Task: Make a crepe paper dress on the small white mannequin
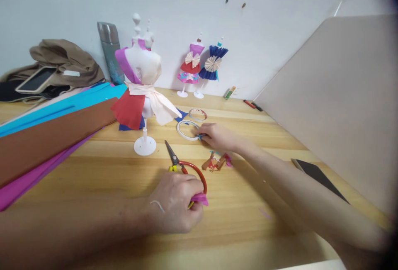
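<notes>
We can read no words, brands, numbers or signs; the pale marking on the gray bottle [112, 52] is too blurred for us to make out.

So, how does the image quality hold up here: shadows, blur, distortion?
Head view: a soft shadow lies on the table below the right arm; head view: darkness crowds the right edge; head view: the left forearm blurs toward the frame's edge, the scissors look crisper; head view: the bottle's lean is probably wide-angle distortion.
</notes>
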Motion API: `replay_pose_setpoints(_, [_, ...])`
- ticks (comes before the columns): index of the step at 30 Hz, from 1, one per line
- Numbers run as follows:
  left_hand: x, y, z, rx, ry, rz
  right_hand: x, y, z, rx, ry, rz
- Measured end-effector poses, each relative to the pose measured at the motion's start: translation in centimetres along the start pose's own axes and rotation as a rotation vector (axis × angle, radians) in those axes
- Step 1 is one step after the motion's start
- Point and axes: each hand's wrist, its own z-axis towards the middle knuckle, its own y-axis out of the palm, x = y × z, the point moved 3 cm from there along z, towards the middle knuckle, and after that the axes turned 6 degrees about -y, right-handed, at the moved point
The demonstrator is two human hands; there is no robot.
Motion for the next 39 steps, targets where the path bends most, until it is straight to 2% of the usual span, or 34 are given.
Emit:
replay_pose_setpoints(8, [0.2,0.1,0.1,-0.02,-0.003,0.046,-2.4,0.6,-0.3,0.091,0.005,-0.116])
replay_pose_setpoints(13, [0.1,0.2,-0.1,0.026,0.034,0.083,-5.0,2.2,-0.3,0.048,-0.044,-0.04])
replay_pose_setpoints(16, [-0.2,-0.1,0.1,0.082,0.051,0.098,-5.8,2.2,-0.5,0.027,-0.066,0.043])
replay_pose_setpoints(20, [-0.9,-1.3,1.5,0.101,-0.011,0.255,-4.7,0.7,-0.4,0.117,0.027,0.274])
replay_pose_setpoints(23, [-1.8,-2.3,2.8,0.011,-0.154,0.466,-2.8,-0.1,0.9,0.187,0.096,0.343])
replay_pose_setpoints(26, [-2.5,-3.0,3.4,-0.044,-0.253,0.559,-0.9,-0.3,2.4,0.225,0.159,0.403])
replay_pose_setpoints(30, [-2.7,-3.2,3.3,-0.035,-0.197,0.582,-0.3,-0.1,2.7,0.152,0.211,0.554])
replay_pose_setpoints(34, [-2.6,-3.5,3.6,0.041,-0.119,0.566,-0.9,0.4,2.0,0.051,0.223,0.674])
replay_pose_setpoints(39, [-3.2,-3.7,4.2,0.025,-0.199,0.562,-0.2,0.5,2.9,0.152,0.28,0.719])
